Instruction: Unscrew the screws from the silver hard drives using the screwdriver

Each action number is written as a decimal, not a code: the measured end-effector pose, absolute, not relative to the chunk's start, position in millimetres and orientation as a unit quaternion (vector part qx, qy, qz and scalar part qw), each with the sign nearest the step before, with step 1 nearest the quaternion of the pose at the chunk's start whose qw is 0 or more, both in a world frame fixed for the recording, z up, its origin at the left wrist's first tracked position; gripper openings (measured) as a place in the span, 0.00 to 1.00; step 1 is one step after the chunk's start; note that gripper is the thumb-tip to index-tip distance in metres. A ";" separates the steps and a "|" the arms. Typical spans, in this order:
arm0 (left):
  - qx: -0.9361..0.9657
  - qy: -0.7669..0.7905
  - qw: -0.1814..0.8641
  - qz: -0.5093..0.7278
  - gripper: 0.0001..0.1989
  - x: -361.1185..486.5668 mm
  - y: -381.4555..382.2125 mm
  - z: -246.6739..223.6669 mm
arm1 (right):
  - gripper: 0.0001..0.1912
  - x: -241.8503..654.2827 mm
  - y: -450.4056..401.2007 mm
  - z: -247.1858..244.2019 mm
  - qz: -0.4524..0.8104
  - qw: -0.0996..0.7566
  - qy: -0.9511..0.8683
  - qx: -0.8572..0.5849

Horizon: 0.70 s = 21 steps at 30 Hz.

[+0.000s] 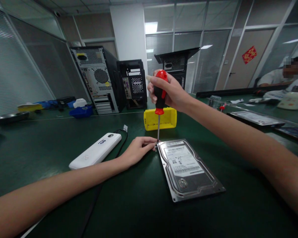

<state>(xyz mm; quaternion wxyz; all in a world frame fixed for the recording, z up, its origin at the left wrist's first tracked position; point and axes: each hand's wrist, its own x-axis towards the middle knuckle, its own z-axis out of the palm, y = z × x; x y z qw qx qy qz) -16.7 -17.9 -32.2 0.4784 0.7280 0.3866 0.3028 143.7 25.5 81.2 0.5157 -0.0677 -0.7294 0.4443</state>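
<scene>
The right hand (175,91) is wrapped around a red-and-black screwdriver (160,96), its tip at the far-left corner of a hard drive (188,165) lying flat on a green desk (129,201). The left hand (136,150) has fingertips beside that corner, grip unclear. Keeping the shaft upright, with steady downward pressure, should limit slipping.

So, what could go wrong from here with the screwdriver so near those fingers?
The screwdriver in the right hand points down at a corner of the hard drive, so a slip could jab the left hand right beside its tip. A skid the other way might scratch the drive's white label.
</scene>
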 end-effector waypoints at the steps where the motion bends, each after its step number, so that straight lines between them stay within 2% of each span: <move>1: 0.727 0.388 0.479 0.303 0.11 -16.5 -17.8 -32.5 | 0.13 144.4 24.7 81.5 0.451 0.507 -0.732 -0.064; 6: 0.723 0.388 0.484 0.305 0.11 -17.0 -17.8 -31.6 | 0.12 146.8 19.5 83.8 0.480 0.472 -0.737 -0.061; 15: 0.725 0.394 0.482 0.296 0.11 -17.0 -19.3 -30.1 | 0.07 144.2 19.9 84.1 0.452 0.507 -0.729 -0.081; 21: 0.726 0.396 0.476 0.301 0.11 -16.1 -17.3 -31.3 | 0.10 142.4 27.2 81.3 0.442 0.511 -0.735 -0.052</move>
